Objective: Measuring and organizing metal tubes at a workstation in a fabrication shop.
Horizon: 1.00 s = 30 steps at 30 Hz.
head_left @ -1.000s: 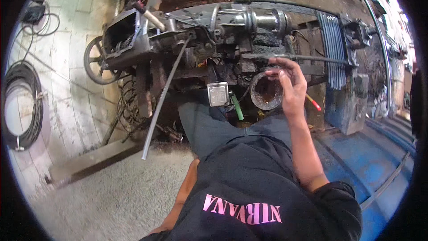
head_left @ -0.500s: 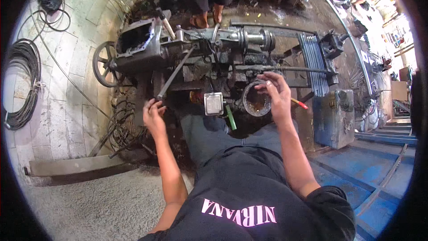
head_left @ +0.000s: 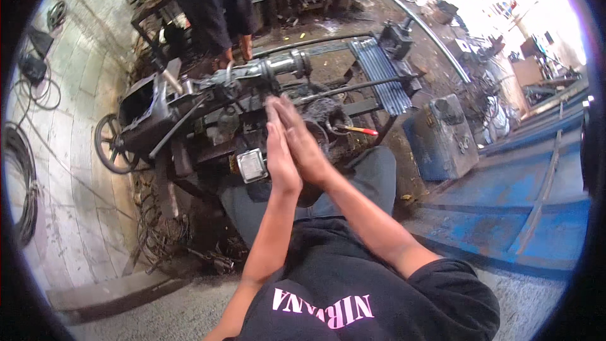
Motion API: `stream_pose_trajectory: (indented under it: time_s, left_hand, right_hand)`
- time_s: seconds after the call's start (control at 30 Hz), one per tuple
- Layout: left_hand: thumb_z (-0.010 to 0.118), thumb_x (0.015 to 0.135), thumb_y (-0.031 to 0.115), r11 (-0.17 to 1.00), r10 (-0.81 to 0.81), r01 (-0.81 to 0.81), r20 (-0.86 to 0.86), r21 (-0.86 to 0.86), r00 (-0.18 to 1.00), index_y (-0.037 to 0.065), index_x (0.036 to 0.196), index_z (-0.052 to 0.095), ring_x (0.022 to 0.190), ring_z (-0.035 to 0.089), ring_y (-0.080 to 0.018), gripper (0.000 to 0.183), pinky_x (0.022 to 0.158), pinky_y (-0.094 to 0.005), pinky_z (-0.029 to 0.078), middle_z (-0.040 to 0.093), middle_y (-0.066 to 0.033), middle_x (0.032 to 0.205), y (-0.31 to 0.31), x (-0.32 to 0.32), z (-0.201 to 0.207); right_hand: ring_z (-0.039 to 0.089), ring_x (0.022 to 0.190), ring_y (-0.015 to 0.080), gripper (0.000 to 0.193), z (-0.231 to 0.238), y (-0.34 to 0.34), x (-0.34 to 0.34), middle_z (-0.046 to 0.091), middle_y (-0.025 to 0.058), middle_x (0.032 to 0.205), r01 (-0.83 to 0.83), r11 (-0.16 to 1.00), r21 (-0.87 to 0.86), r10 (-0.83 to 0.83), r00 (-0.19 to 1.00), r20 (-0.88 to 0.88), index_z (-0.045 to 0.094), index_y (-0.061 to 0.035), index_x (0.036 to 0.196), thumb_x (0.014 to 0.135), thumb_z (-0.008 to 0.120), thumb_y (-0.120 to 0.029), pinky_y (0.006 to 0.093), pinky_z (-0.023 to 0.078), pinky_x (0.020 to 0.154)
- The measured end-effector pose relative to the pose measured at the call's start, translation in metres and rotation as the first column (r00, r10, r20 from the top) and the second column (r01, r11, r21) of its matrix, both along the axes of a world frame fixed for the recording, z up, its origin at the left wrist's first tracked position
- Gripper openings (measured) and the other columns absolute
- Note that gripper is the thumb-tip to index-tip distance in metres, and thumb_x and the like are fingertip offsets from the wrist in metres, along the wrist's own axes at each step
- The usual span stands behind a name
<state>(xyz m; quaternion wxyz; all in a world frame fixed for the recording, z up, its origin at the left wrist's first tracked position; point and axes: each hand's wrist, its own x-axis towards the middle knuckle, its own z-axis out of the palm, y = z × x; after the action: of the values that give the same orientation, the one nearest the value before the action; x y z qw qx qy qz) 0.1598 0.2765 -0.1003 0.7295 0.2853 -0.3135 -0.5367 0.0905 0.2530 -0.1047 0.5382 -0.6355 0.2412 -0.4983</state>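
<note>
My left hand (head_left: 281, 159) and my right hand (head_left: 307, 149) are pressed palm to palm in front of the machine, fingers stretched out and slightly blurred at the tips. Nothing shows between them. Beyond them stands a greasy lathe-like machine (head_left: 230, 77), with a spoked handwheel (head_left: 115, 143) at its left and a long lever (head_left: 172, 131) slanting down. A square, pale-faced fixture (head_left: 252, 165) sits just left of my left hand. Right of my right hand, a brush-like stick with a red and yellow handle (head_left: 363, 131) sticks out by a round pan, which my hands partly hide.
A person in dark trousers (head_left: 218, 9) stands behind the machine. At the right are a bundle of grey rods (head_left: 382, 79), a worn metal box (head_left: 445, 139) and blue metal panels (head_left: 505, 208). Coiled black cable (head_left: 22, 183) hangs at the left wall.
My hands were apart and have come together, palm against palm. The view has turned rightward, so the machine sits further left. The person behind now shows further left.
</note>
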Motion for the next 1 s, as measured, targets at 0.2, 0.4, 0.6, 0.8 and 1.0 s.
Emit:
stream_pose_trajectory:
  time_s: [0.2, 0.4, 0.6, 0.8, 1.0]
  left_hand:
    - [0.039, 0.099, 0.034, 0.964, 0.257, -0.059, 0.863, -0.258, 0.435, 0.001, 0.149, 0.026, 0.148, 0.01, -0.0318, 0.061, 0.118, -0.042, 0.006, 0.016, -0.0181, 0.158, -0.023, -0.008, -0.03]
    - [0.048, 0.089, 0.002, 0.965, 0.199, -0.256, 0.77, -0.048, 0.606, -0.002, 0.148, 0.023, 0.14, 0.031, -0.032, 0.064, 0.114, -0.0406, 0.022, 0.028, -0.0171, 0.154, 0.008, 0.011, -0.026]
    - [0.044, 0.092, -0.001, 0.97, 0.067, -0.199, 0.633, 0.139, 0.771, 0.001, 0.149, 0.02, 0.122, 0.051, -0.0255, 0.062, 0.103, -0.0348, 0.038, 0.033, -0.017, 0.151, 0.02, 0.014, -0.039]
    - [0.045, 0.094, -0.002, 0.971, 0.005, -0.148, 0.605, 0.187, 0.797, 0.001, 0.148, 0.022, 0.112, 0.058, -0.0224, 0.059, 0.098, -0.033, 0.042, 0.041, -0.0177, 0.146, 0.03, 0.003, -0.04]
    - [0.044, 0.095, 0.0, 0.962, 0.001, -0.164, 0.596, 0.219, 0.803, 0.002, 0.147, 0.024, 0.108, 0.06, -0.0215, 0.056, 0.093, -0.0311, 0.044, 0.046, -0.0178, 0.141, 0.042, 0.012, -0.024]
  right_hand:
    - [0.018, 0.145, 0.0239, 0.058, 0.034, 0.0, -0.031, 0.02, 0.0124, 0.157, -0.102, 0.941, 0.322, -0.079, 0.859, 0.505, 0.023, -0.0024, 0.15, 0.103, 0.035, -0.035, 0.0365, 0.014, 0.117]
    - [0.053, 0.116, 0.0285, 0.036, -0.015, -0.045, -0.152, 0.058, 0.0146, 0.124, 0.741, 0.625, -0.247, -0.78, 0.579, -0.236, 0.057, -0.0037, 0.121, 0.086, 0.06, -0.014, 0.0401, 0.041, 0.099]
    - [0.062, 0.096, 0.0337, 0.026, -0.13, -0.079, -0.244, 0.064, 0.0149, 0.107, 0.701, 0.528, -0.481, -0.645, -0.038, -0.763, 0.063, -0.0059, 0.104, 0.084, 0.066, -0.022, 0.0467, 0.045, 0.085]
    - [0.065, 0.093, 0.0332, 0.026, -0.131, -0.111, -0.245, 0.067, 0.0174, 0.096, 0.488, 0.702, -0.519, -0.524, -0.14, -0.84, 0.061, -0.0062, 0.103, 0.086, 0.064, -0.025, 0.0478, 0.042, 0.085]
    - [0.064, 0.083, 0.0437, 0.028, -0.099, -0.087, -0.264, 0.065, 0.0248, 0.082, 0.557, 0.707, -0.436, -0.593, 0.132, -0.794, 0.061, -0.001, 0.095, 0.092, 0.054, -0.028, 0.0517, 0.05, 0.074]
